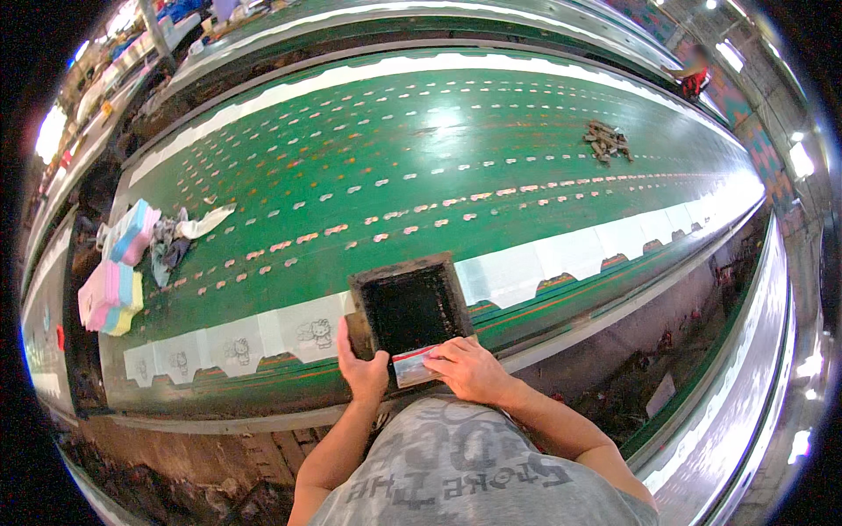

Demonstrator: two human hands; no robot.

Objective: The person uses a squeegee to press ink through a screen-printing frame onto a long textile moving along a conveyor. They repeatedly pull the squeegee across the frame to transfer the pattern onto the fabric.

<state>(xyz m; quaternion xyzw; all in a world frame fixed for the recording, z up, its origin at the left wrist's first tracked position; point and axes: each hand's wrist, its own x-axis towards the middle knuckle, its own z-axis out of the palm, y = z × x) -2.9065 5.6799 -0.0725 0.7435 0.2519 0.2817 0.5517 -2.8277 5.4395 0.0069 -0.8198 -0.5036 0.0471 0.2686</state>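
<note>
A screen printing frame (450, 279) with a dark, ink-blackened inside lies over the row of white cut pieces (517, 272) along the table's near edge. My left hand (362, 364) grips the frame's left side near its front corner, fingers along the outside and thumb on the near edge. In my right hand (474, 368) is a squeegee (415, 369) with a pale body and a red strip, held at the frame's near end. White pieces to the left bear black cartoon cat outlines (239, 351); those to the right look unprinted.
The long green table (351, 149) carries rows of small marks. Pastel layered stacks (111, 296) and a grey rag (168, 250) lie at the left end. A heap of brownish pieces (607, 142) sits far right. Another person (693, 83) is at the far right.
</note>
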